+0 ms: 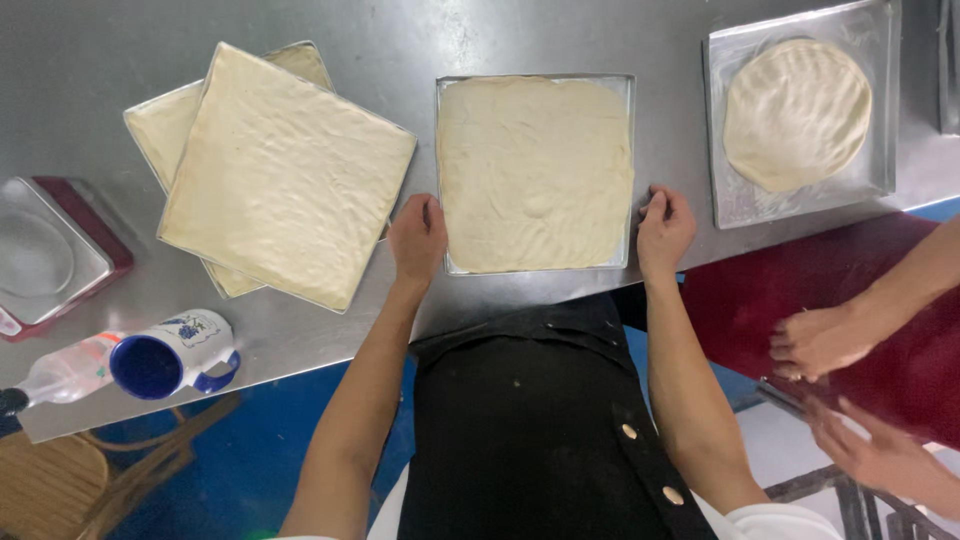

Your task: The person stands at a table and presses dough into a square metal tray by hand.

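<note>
Your black apron point(530, 420) fills the lower middle of the view, and above it your two hands bracket one square tray of dough point(536, 172) that sits flat on the steel desk point(90, 60); your left hand point(417, 238) curls against the tray's near left corner and your right hand point(664, 230) against its near right corner, fingers bent and closed on the rim, a grip at both sides that looks meant to keep the tray level and square to you; to your left, two more dough-filled trays point(285, 175) lie stacked, the upper one turned askew over the lower, seemingly parked out of the way; to your right, a fourth tray point(800, 195) holds one round disc of dough point(797, 113), not spread to the edges; count four trays in all, one blue-and-white mug point(172, 356) lying on its side, one plastic bottle point(65, 370) beside it; another person's two hands point(830, 340) work over a red surface at right.
</note>
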